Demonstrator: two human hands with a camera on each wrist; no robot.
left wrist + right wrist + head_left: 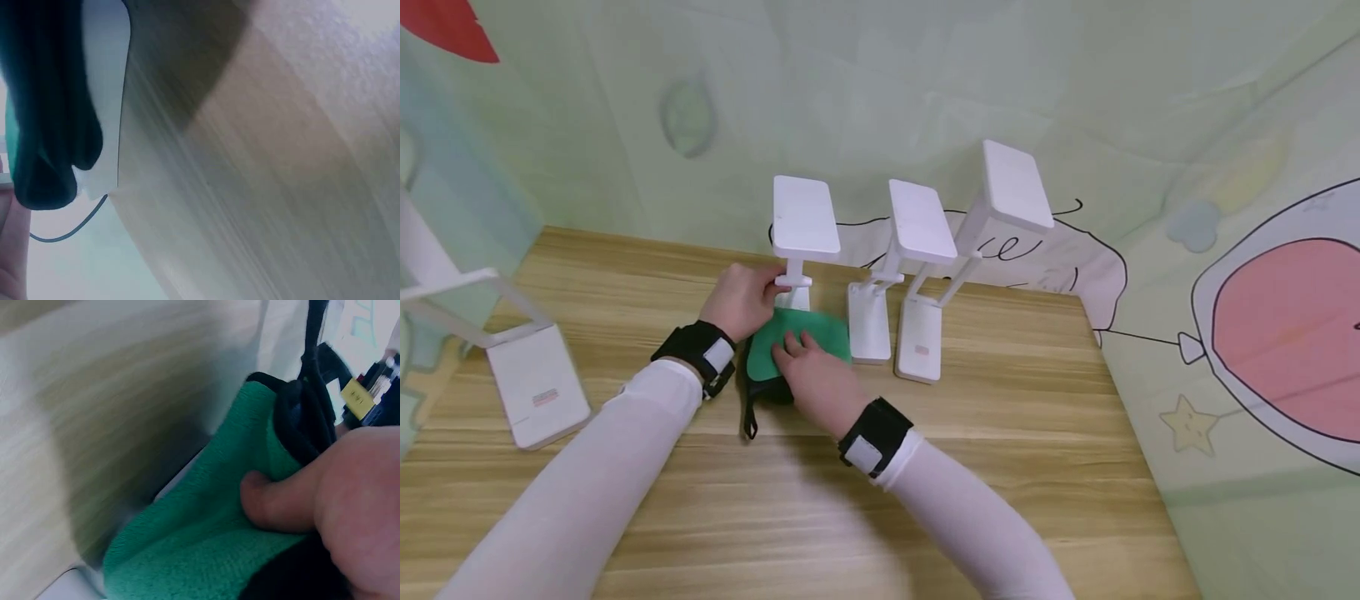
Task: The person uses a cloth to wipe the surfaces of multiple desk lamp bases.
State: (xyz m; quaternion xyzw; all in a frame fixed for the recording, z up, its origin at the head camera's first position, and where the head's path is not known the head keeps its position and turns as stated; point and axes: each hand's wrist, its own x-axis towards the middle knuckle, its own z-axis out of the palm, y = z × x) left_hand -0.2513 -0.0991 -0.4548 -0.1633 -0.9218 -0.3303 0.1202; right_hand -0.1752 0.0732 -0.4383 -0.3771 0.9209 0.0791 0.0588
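White sleeves (602, 467) nearest camera, coming up from lower left and lower right of frame. Pale green backdrop (880, 92) fills the top, pink balloon print (1292, 333) at right edge. Wood-grain table (1000, 467) across centre and bottom. White folding lamp (538, 387) at left edge, well apart from the others. Three more in a row, upper centre: tall right lamp (1018, 183), middle lamp (922, 221), row's left lamp (805, 217). Green cloth (827, 329) with black edging, centre of frame, in front of and hiding the lower part of row's left lamp; directly under right hand, just below and right of left hand. Right hand (826, 387): fingers spread, pressing on cloth; right wrist view shows thumb (275, 500) against green side. Left hand (737, 302): narrow, pinching lamp stem (794, 267) under its head. Black wristbands (887, 433) on both wrists. Thin black loop (750, 421) at cloth's lower left corner
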